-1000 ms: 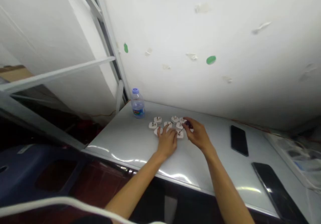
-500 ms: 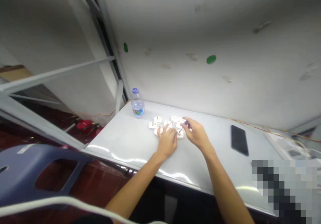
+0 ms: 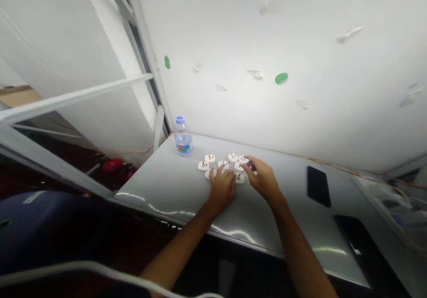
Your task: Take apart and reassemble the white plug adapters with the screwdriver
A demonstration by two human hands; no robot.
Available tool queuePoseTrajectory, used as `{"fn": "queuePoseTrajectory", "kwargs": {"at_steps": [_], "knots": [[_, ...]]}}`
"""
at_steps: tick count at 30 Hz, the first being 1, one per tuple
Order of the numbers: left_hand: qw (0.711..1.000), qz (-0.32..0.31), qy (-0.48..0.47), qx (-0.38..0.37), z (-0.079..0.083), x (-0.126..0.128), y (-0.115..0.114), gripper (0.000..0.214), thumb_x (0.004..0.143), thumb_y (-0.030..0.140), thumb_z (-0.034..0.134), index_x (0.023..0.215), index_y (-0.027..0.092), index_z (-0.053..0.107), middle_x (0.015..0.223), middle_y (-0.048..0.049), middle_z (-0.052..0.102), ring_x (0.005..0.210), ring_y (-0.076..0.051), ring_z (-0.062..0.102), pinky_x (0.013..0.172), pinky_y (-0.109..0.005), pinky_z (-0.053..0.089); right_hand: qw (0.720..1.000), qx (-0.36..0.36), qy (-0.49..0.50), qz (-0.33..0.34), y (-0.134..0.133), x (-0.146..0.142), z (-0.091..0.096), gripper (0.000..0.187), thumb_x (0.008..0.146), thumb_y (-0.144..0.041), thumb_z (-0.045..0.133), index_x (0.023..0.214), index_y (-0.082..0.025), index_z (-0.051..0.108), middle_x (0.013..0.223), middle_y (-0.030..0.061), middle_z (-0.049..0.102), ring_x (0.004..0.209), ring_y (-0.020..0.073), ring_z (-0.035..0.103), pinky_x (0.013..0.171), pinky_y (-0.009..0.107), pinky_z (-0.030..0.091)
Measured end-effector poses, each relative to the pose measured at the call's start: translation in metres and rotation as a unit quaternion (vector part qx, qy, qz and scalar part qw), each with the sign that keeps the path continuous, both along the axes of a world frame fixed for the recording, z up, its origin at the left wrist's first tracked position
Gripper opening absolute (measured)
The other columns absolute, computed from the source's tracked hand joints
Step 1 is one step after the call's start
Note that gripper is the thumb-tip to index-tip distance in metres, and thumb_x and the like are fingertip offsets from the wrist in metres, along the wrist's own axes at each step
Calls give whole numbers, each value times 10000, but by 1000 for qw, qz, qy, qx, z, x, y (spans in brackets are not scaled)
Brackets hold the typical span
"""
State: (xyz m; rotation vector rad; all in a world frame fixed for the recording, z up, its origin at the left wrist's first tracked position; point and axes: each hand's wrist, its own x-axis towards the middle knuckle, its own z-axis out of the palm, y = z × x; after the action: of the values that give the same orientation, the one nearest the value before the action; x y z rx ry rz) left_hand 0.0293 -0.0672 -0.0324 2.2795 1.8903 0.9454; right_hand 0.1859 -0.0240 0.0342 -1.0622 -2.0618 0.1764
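Observation:
A group of white three-pin plugs [image 3: 203, 166] lies on the grey tabletop, pins up. My left hand [image 3: 222, 189] is over the near side of the group, its fingers curled down among the plugs and its right side against the nearest plug [image 3: 239, 179], which it steadies. In my right hand [image 3: 262, 175] is a thin screwdriver [image 3: 249, 164] with a dark handle, pinched between thumb and fingers. Its shaft slants down left to that same plug. My fingers hide part of the handle and some of the plugs.
A water bottle [image 3: 183, 140] with a blue cap stands at the back left. To the right lie a dark phone [image 3: 318, 186] and a larger black object [image 3: 370, 249]. A metal frame [image 3: 76, 98] rises at the left; a white cable [image 3: 90, 267] crosses the lower left.
The wall looks brighter and the foreground darker. Both hands and the screwdriver stay in nearly the same place over the plugs. The black object at lower right, pixelated before, now shows.

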Motion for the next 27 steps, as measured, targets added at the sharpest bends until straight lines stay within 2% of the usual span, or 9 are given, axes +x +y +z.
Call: {"fn": "queuePoseTrajectory", "kwargs": {"at_steps": [19,25,27], "knots": [[1000,-2,-10,-11,-1,0,0,241,954,202,430,1060,265,638,1178,-69,692,1390,-296,402,1145,-655,175,999,9,-43,26,1,-1,3,334,982,-349,466,1205,-173,642,932,113,726,810,244,687,772,393,568],[1000,-5,-9,-5,-1,-1,0,225,951,195,447,1055,254,637,1172,-64,694,1376,-298,415,1145,-657,172,997,-34,-53,45,0,0,10,376,1007,-301,380,1287,-168,593,1151,135,710,1043,267,675,919,431,545],[1000,-4,-9,-4,-1,-1,0,222,946,196,453,1049,256,640,1174,-66,694,1378,-303,414,1140,-662,179,996,-39,-51,55,1,-1,10,382,1006,-286,375,1313,-181,576,1173,126,706,1048,257,677,919,435,550]]}}
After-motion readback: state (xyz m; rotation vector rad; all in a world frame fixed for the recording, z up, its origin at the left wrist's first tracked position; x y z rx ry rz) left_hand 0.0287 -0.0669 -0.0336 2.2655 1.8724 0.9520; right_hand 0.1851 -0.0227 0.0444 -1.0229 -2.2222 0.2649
